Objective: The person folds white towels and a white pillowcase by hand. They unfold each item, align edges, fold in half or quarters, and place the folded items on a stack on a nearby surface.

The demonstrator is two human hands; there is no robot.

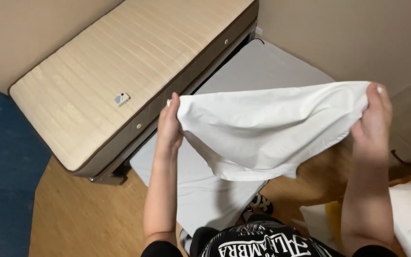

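1. White cloth [267, 131], seen from the head camera, hangs stretched in the air between both raised hands, above a pale grey sheet [262, 71] lying flat on the wooden floor [86, 214].
2. Left hand [169, 127] pinches one top corner of the cloth; right hand [374, 119] grips the opposite corner, fingers closed over the hem.
3. Middle of the cloth sags and wrinkles, so it looks only partly spread and not yet laid down.
4. Bare beige mattress [120, 66] rests to the left on a dark frame, uncovered, with a small white tag [122, 98] on top.
5. Blue rug [1, 166] borders the far left.
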